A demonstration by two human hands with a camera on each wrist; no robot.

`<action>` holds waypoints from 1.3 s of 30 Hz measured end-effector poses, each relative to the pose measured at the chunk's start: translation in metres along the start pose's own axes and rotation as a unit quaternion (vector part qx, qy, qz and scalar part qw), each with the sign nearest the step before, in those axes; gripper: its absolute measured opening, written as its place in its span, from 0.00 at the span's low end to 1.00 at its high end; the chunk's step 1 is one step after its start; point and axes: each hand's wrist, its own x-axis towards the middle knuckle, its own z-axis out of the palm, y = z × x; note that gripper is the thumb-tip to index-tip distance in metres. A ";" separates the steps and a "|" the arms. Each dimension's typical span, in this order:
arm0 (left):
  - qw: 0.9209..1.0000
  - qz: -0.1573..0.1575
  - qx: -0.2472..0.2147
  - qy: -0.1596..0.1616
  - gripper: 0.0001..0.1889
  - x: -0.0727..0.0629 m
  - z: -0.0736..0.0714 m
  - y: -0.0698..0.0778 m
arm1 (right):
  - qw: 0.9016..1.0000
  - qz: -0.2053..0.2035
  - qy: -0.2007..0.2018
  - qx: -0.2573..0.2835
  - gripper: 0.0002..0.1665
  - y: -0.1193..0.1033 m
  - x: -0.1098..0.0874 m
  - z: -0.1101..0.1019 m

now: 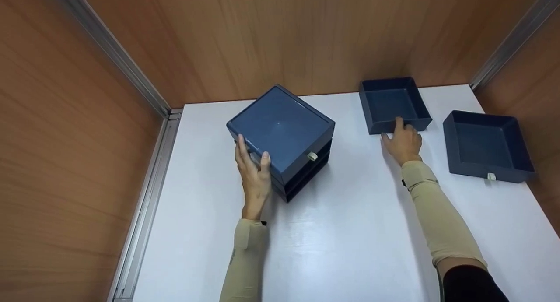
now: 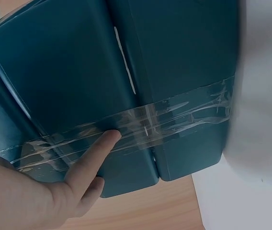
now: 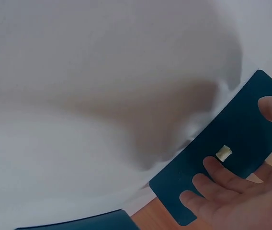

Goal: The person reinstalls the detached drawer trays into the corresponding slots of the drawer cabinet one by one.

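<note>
Head view: showing a dark-blue drawer cabinet [image 1: 280,129] standing cornerwise on the white desk [image 1: 341,249], left of centre. Resting the left grip [image 1: 253,175] along its left side, not clasping. Pinching the front wall of the back drawer [image 1: 391,101], right of the cabinet, with the right grip [image 1: 404,144]. Possibly risking a tipping drawer by holding one wall only, a swivelling cabinet by pushing one-sidedly, and slipping tiers by straining the wrinkled clear tape [image 2: 174,115]. Counting one cabinet, two loose drawers including the right-hand drawer [image 1: 485,142], three pull tabs [image 1: 312,156], two grips.
</note>
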 end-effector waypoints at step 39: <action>1.000 0.009 -0.004 0.007 0.51 0.001 -0.001 0.001 | 0.995 -0.004 0.079 0.062 0.38 0.012 -0.021 -0.004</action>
